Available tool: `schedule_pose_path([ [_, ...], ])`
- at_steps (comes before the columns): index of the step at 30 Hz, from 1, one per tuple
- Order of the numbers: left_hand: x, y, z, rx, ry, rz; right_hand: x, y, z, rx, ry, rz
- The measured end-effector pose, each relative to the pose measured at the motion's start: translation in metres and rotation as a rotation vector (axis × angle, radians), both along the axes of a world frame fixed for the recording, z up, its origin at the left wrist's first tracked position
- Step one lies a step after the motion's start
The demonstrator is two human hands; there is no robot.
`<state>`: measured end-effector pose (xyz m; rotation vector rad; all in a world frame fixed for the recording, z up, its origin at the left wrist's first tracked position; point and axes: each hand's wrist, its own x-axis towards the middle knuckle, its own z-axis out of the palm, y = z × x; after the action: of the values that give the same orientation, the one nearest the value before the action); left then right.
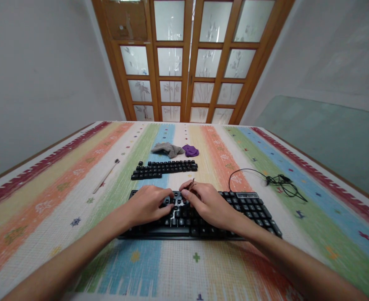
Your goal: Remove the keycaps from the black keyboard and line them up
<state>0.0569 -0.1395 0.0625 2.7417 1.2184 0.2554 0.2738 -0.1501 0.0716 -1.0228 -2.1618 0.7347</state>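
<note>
A black keyboard (172, 232) lies in front of me, with keycaps off part of its upper left, where small switches (178, 202) show. My left hand (148, 205) rests on the left part of the keyboard, thumb and forefinger apart on either side of a few keys. Over the middle, my right hand (208, 202) is closed, its thumb and forefinger pinched round a thin brown piece (192, 184) whose kind I cannot make out. The hands hide many keys. Loose black keycaps (164, 168) stand in rows just behind the keyboard.
A grey cloth (167, 149) and a purple cloth (190, 150) lie farther back. To the left is a thin brush (106, 175) with a dark tip. The keyboard's cable (280, 180) lies coiled at the right. A striped cloth (184, 271) covers the table.
</note>
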Motion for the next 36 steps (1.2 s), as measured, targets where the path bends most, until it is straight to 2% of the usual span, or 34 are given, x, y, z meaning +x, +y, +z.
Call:
schedule_pose_path([
  [7,-0.010,0.032,-0.012,0.044,-0.013,0.042,0.001,0.000,0.001,-0.006,-0.003,-0.056],
  [14,-0.010,0.053,-0.008,-0.180,-0.165,0.068,0.000,-0.003,0.004,-0.028,0.002,-0.020],
  [16,-0.013,0.055,-0.007,-0.200,-0.210,0.084,0.000,-0.003,0.005,-0.033,0.005,-0.024],
  [19,-0.015,0.059,-0.008,-0.151,-0.186,0.125,0.000,-0.003,0.005,-0.042,0.008,-0.022],
  [25,-0.011,0.068,-0.017,0.083,0.125,0.108,0.001,-0.003,0.004,-0.050,0.006,-0.009],
  [30,-0.005,0.073,-0.017,0.100,0.257,0.098,0.002,-0.005,0.006,-0.057,0.010,-0.002],
  [36,-0.006,0.075,-0.018,0.110,0.231,0.096,0.002,-0.004,0.007,-0.046,-0.005,-0.016],
])
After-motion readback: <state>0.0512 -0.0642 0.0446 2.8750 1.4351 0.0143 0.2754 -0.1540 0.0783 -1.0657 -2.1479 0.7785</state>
